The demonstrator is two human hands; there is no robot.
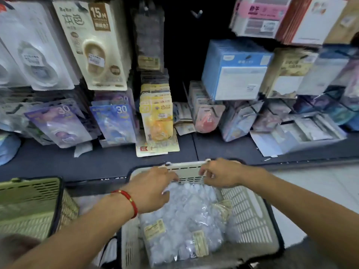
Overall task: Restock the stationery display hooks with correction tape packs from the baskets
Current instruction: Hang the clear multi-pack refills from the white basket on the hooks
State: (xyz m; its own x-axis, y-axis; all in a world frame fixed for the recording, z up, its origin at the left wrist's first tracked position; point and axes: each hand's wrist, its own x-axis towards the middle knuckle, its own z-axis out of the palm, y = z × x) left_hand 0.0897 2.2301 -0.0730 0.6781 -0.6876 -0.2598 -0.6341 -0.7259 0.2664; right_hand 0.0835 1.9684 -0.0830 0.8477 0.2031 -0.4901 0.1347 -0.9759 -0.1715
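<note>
A white plastic basket (pixel 250 216) stands on the floor below me, filled with clear bags of pale blue correction tape packs (pixel 186 216). My left hand (pixel 153 189), with a red bracelet on the wrist, reaches down onto the top far edge of the bags, fingers curled at the plastic. My right hand (pixel 219 173) is at the basket's far rim, fingers curled over the bag's upper edge. Above, display hooks carry hanging packs: cream 15M packs (pixel 97 45), purple and blue "30" packs (pixel 114 123), yellow packs (pixel 157 113).
A green basket (pixel 29 206) stands at the left. A dark shelf ledge (pixel 97 162) runs in front of the display, with loose packs lying on it. A bare hook (pixel 197 13) shows in the dark gap at top centre. Blue boxes (pixel 235 70) hang at the right.
</note>
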